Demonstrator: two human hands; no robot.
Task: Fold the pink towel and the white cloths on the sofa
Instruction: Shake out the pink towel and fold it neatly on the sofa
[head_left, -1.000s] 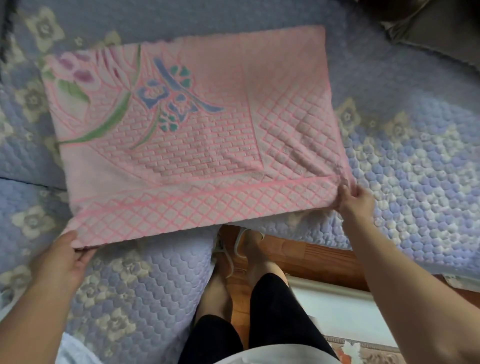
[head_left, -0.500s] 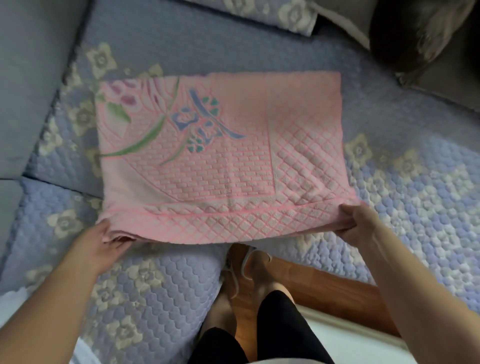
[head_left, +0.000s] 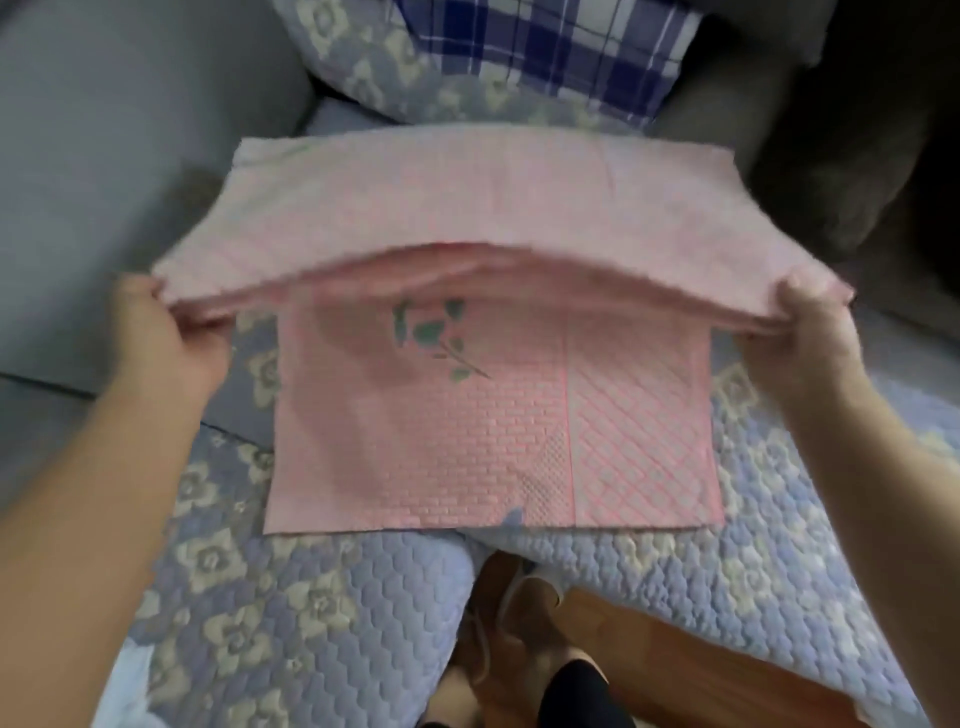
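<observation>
The pink towel (head_left: 467, 415), quilted with a green leaf print, lies on the sofa's lilac flowered cover (head_left: 311, 597). Its upper layer is lifted off the lower one and arches in the air, blurred by motion. My left hand (head_left: 161, 332) grips the lifted edge at its left corner. My right hand (head_left: 815, 332) grips the same edge at the right corner. The lower layer lies flat below, its near edge by the seat front. No white cloth is clearly in view.
A blue-and-white checked pillow (head_left: 561, 47) and a flowered cushion (head_left: 363, 67) lean at the sofa back. A dark grey cushion (head_left: 831, 130) sits at the right, a grey armrest (head_left: 104, 182) at the left. Below are my legs and the wooden floor (head_left: 649, 649).
Both hands have lifted the towel's near edge up and away from me, so the top layer now arches above the lower one. The camera has tilted up toward the sofa back.
</observation>
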